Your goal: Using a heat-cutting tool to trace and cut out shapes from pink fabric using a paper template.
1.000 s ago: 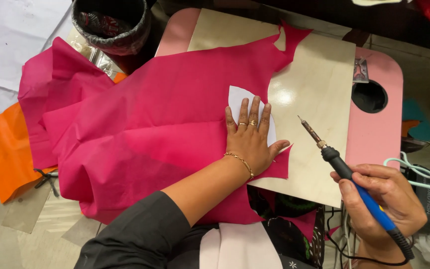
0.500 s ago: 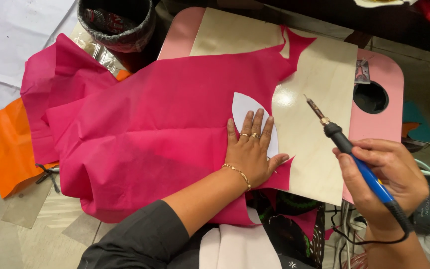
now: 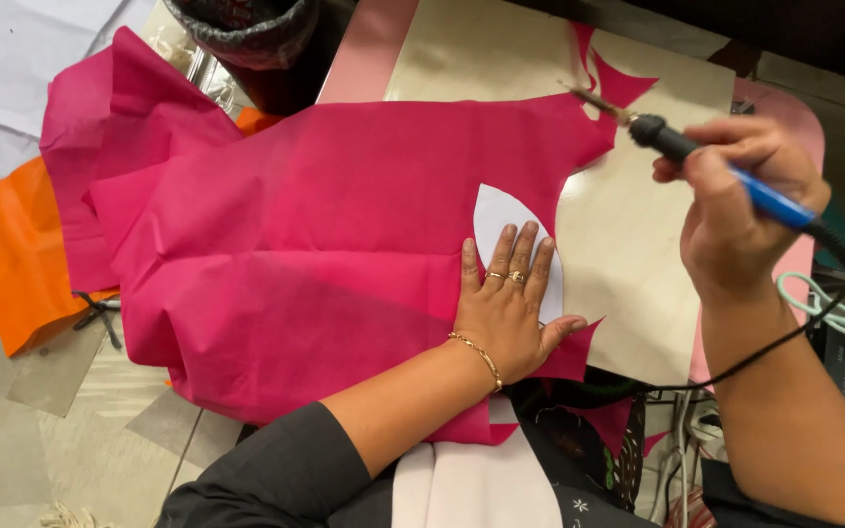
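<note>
One pink cloth (image 3: 325, 254) covers the board's (image 3: 638, 244) left half, pinned by the flat left hand (image 3: 509, 303), fingers spread on a white template (image 3: 501, 220), while the right hand (image 3: 740, 200), clenched round a hot-tip tool (image 3: 677, 147), cuts near the far edge, apparently needing steady tracing.

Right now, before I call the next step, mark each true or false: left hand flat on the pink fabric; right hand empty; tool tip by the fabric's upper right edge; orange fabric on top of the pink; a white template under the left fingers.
1. Left hand lies flat on the pink fabric: true.
2. Right hand is empty: false, it grips a blue-handled hot tool.
3. Tool tip sits at the fabric's upper right edge: true.
4. Orange fabric covers the pink: false, it lies beneath, at the left.
5. White template lies under the fingers: true.
</note>
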